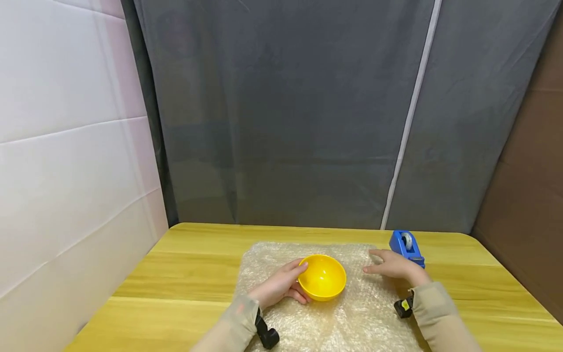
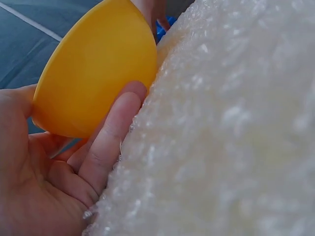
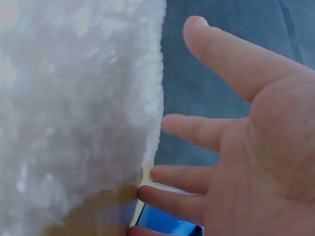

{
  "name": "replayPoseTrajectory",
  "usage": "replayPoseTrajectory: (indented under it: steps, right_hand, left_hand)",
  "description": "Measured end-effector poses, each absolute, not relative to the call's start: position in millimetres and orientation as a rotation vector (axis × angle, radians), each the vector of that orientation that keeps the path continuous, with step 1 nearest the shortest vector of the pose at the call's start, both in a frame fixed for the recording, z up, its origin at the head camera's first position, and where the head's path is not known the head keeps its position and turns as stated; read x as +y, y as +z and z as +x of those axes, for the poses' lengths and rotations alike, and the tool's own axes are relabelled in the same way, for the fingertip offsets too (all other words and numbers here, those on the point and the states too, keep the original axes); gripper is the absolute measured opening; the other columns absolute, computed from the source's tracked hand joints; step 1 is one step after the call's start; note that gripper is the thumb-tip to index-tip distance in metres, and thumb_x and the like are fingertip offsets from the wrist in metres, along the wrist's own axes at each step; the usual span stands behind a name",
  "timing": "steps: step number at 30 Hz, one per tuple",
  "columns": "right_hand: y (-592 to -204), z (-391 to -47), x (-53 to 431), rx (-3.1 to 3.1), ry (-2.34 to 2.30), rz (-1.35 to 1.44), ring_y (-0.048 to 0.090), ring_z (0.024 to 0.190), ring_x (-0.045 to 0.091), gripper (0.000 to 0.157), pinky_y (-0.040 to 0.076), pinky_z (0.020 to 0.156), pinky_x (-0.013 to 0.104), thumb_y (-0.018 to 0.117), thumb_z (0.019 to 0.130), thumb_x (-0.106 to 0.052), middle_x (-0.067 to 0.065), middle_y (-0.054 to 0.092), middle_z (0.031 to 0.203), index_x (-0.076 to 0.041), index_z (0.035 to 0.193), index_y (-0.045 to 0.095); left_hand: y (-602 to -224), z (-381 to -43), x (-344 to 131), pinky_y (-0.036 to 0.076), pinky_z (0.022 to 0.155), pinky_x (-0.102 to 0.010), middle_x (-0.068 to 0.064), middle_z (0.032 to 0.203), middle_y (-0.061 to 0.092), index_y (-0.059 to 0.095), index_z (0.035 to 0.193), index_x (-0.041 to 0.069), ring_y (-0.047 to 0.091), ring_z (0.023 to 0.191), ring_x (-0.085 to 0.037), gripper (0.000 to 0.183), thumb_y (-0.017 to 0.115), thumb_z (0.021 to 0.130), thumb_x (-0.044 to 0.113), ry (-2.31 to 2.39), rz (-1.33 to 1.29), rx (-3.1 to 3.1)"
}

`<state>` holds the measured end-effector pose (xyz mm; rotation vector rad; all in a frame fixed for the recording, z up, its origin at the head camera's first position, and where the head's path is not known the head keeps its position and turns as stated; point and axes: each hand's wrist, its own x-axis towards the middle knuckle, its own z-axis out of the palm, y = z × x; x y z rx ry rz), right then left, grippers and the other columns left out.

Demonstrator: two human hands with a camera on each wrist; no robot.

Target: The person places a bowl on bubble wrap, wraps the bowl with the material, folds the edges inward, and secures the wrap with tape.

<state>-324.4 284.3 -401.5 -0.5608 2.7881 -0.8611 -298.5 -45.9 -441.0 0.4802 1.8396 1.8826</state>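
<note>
I've got a dk grey curtain [image 1: 286, 122] filling most of the upper ctr on the head cam, a bit creased, w/ a thin white strip [image 1: 411, 112] slanting down R of ctr to the back edge of the table [image 1: 184, 283]. Table's yellowish wood-grain, rounded back corners, spans the bottom of frame. L side: off-white wall [image 1: 66, 98] w/ approx. horiz. lines, seams or folds, can't tell which; pinkish tint nr its upper R edge. Far R: plain brown wall [image 1: 528, 186]. Light's soft, brightest upper L. On my L wrist cam the curtain reads blue-grey, upper L; R wrist cam, same tone, upper R.
</note>
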Motion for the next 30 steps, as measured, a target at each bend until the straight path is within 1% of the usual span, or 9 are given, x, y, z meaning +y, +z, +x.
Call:
replayPoseTrajectory:
  steps: [5, 13, 20, 22, 24, 27, 29, 30]
  right_hand:
    - [-399.2, -317.3, 276.3, 2.769, -0.876, -0.536, 0.031, 0.132, 0.051, 0.082, 0.029, 0.105, 0.062, 0.069, 0.088, -0.039, 0.034, 0.038, 0.142, 0.014, 0.141, 0.035]
    - [-394.6, -318.6, 260.0, 2.751, -0.892, -0.537, 0.033, 0.132, 0.05, 0.079, 0.03, 0.105, 0.061, 0.069, 0.088, -0.04, 0.031, 0.041, 0.142, 0.011, 0.141, 0.038]
    - [-398.4, -322.9, 260.0, 2.783, -0.954, -0.523, 0.036, 0.131, 0.05, 0.075, 0.033, 0.104, 0.06, 0.066, 0.09, -0.041, 0.03, 0.045, 0.14, 0.011, 0.139, 0.043]
    - [-398.8, -324.2, 261.2, 2.797, -0.996, -0.512, 0.037, 0.13, 0.049, 0.076, 0.034, 0.103, 0.06, 0.066, 0.09, -0.042, 0.03, 0.044, 0.14, 0.011, 0.139, 0.042]
    - [-398.4, -325.2, 261.7, 2.801, -1.057, -0.474, 0.039, 0.128, 0.05, 0.078, 0.038, 0.1, 0.06, 0.066, 0.091, -0.042, 0.032, 0.043, 0.14, 0.011, 0.141, 0.039]
    - [-396.2, -327.5, 260.8, 2.774, -1.215, -0.381, 0.044, 0.124, 0.048, 0.083, 0.043, 0.096, 0.059, 0.065, 0.092, -0.04, 0.036, 0.041, 0.138, 0.01, 0.146, 0.028]
    - [-394.6, -328.8, 259.3, 2.712, -1.358, -0.311, 0.044, 0.123, 0.049, 0.086, 0.042, 0.097, 0.059, 0.064, 0.093, -0.038, 0.038, 0.04, 0.137, 0.009, 0.149, 0.018]
    - [-394.0, -329.5, 258.7, 2.666, -1.44, -0.276, 0.042, 0.125, 0.049, 0.088, 0.04, 0.1, 0.059, 0.063, 0.094, -0.037, 0.039, 0.036, 0.139, 0.009, 0.15, 0.012]
  left_hand:
    - [-437.9, -296.7, -52.2, 0.058, 0.06, -0.032, -0.022, 0.091, 0.067, 0.027, 0.151, 0.004, 0.069, 0.067, -0.025, 0.065, 0.047, 0.101, 0.042, 1.864, 0.504, 1.862]
    - [-434.6, -293.2, -62.0, 0.058, 0.059, -0.033, -0.022, 0.093, 0.066, 0.026, 0.151, 0.004, 0.068, 0.065, -0.026, 0.067, 0.049, 0.101, 0.04, 1.906, 0.477, 1.857]
    - [-438.3, -292.0, -62.9, 0.058, 0.059, -0.033, -0.022, 0.095, 0.066, 0.028, 0.151, 0.004, 0.068, 0.064, -0.025, 0.065, 0.05, 0.1, 0.039, 1.916, 0.465, 1.848]
    - [-438.8, -291.8, -62.5, 0.058, 0.059, -0.032, -0.021, 0.096, 0.066, 0.028, 0.151, 0.004, 0.068, 0.064, -0.025, 0.066, 0.05, 0.1, 0.039, 1.911, 0.464, 1.855]
    - [-439.2, -291.8, -62.1, 0.058, 0.058, -0.032, -0.021, 0.096, 0.066, 0.028, 0.151, 0.004, 0.068, 0.064, -0.024, 0.066, 0.05, 0.1, 0.039, 1.906, 0.466, 1.859]
    - [-438.7, -291.4, -62.1, 0.058, 0.059, -0.033, -0.021, 0.095, 0.066, 0.026, 0.151, 0.003, 0.068, 0.064, -0.025, 0.068, 0.05, 0.1, 0.04, 1.9, 0.469, 1.863]
    - [-438.1, -291.4, -63.0, 0.058, 0.059, -0.033, -0.022, 0.094, 0.066, 0.023, 0.152, 0.002, 0.068, 0.064, -0.025, 0.07, 0.051, 0.1, 0.041, 1.9, 0.472, 1.863]
    - [-437.7, -291.4, -63.7, 0.058, 0.06, -0.033, -0.022, 0.094, 0.066, 0.022, 0.152, 0.002, 0.068, 0.065, -0.025, 0.072, 0.051, 0.1, 0.041, 1.899, 0.474, 1.864]
